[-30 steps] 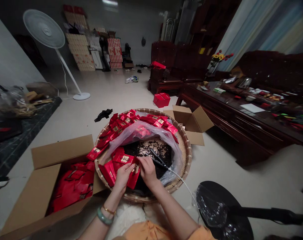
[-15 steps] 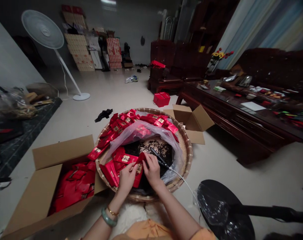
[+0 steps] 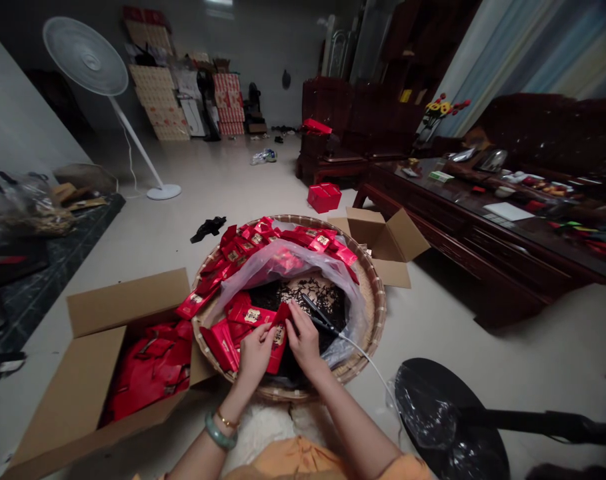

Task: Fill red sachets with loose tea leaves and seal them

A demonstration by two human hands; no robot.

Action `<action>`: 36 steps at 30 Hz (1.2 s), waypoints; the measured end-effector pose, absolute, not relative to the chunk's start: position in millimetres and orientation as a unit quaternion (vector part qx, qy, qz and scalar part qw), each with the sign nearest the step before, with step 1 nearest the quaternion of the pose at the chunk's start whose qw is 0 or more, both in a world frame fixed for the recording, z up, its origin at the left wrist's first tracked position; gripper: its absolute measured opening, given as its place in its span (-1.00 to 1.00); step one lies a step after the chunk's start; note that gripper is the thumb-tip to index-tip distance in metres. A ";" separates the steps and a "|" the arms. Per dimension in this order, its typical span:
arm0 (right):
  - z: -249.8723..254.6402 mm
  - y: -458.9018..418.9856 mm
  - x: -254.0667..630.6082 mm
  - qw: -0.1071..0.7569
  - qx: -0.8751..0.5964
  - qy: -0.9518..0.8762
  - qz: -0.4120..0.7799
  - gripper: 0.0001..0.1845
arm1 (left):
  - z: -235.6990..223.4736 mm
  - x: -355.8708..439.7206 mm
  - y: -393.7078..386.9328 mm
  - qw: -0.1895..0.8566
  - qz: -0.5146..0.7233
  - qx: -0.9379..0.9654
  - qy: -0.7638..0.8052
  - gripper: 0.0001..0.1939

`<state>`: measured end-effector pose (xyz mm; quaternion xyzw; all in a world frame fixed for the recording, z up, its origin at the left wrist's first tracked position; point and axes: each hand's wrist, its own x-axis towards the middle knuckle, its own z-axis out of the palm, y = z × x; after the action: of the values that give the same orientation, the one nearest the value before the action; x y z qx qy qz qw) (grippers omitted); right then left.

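1. whole lot, centre and lower left of frame: judged partway; one packet in work, many lying by, loose leaves left over. which packets are finished cannot be told.
2. cardboard box (image 3: 63, 393), lower left: brown, stiff, flaps open; bears a heap of flat red packets (image 3: 143, 387).
3. round basket (image 3: 379, 320), centre: woven, bamboo-looking, thick bound rim; shiny red packets (image 3: 233, 248) with pale labels line its far and left sides, more at its near left.
4. plastic bag (image 3: 303, 255), inside the basket: cloudy, thin, crumpled, mouth spread wide.
5. loose leaves (image 3: 333, 298), in the bag: dark, dry-looking, wiry; thinned at the middle, where a pale base shows.
6. left hand (image 3: 255, 355), centre: fingers and thumb pinched on the held packet. right hand (image 3: 303, 340): fingers half extended, tips and thumb closed at its upper edge.
7. held packet (image 3: 276, 360), centre, between both hands: red, smooth, oblong, top edge bent; fill and seal not discernible.
8. black tool (image 3: 313, 307), just right of the hands: slim, two-armed, white cord (image 3: 370, 367); not in hand.
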<state>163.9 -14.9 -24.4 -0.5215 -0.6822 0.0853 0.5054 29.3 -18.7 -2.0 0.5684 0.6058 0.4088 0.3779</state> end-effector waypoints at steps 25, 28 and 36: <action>8.7 -10.2 199.6 0.400 -0.511 -0.728 0.219 -0.88 | -5.7 18.4 -14.6 0.365 0.341 0.648 0.575 -0.68; 15.3 -12.5 209.3 0.388 -0.472 -0.728 0.309 -0.81 | 3.5 13.7 -11.2 0.435 0.332 0.628 0.554 -0.68; 16.7 -8.4 209.4 0.374 -0.476 -0.635 0.480 -0.80 | 18.2 17.6 -17.1 0.468 0.323 0.653 0.500 -0.73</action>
<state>209.4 -8.4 16.7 -0.4758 -0.6353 0.4800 0.3736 17.6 -17.1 18.2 0.6533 0.4995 0.3233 0.4681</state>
